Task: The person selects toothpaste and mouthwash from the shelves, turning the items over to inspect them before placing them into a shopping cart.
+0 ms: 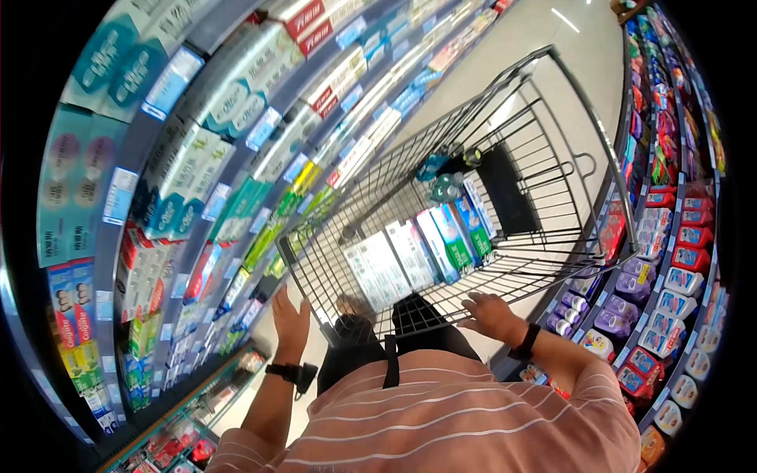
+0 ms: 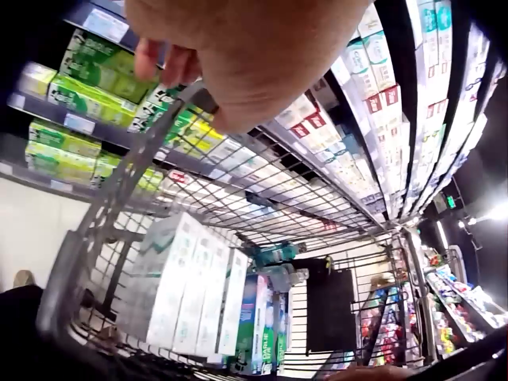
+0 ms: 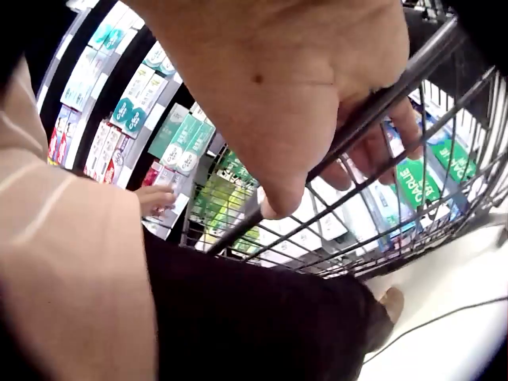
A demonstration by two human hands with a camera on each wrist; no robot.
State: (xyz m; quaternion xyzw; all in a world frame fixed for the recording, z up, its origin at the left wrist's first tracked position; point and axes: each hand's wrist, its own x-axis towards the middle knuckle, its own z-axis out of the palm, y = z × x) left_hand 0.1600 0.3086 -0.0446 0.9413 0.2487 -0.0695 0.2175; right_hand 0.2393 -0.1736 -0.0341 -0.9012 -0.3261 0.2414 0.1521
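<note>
A black wire shopping cart (image 1: 579, 185) stands in front of me. My right hand (image 3: 317, 103) grips its rim, fingers hanging inside the basket and thumb on the near side. At the cart's near left corner my left hand (image 1: 292, 325) is held with relaxed fingers and nothing in it. White toothpaste-style boxes (image 2: 190, 278) stand in a row inside the cart. Beside them are green-and-blue Darlie toothpaste boxes (image 1: 453, 244) and teal bottles (image 1: 445, 188). A black panel (image 1: 509, 188) lies farther along the basket.
Shelves of boxed toothpaste (image 1: 189, 173) run close along my left. On the right are shelves of bottles and bagged goods (image 1: 662, 260). The pale aisle floor (image 1: 512, 55) stretches ahead beyond the cart. A low bin of small goods (image 1: 189, 430) stands at the lower left.
</note>
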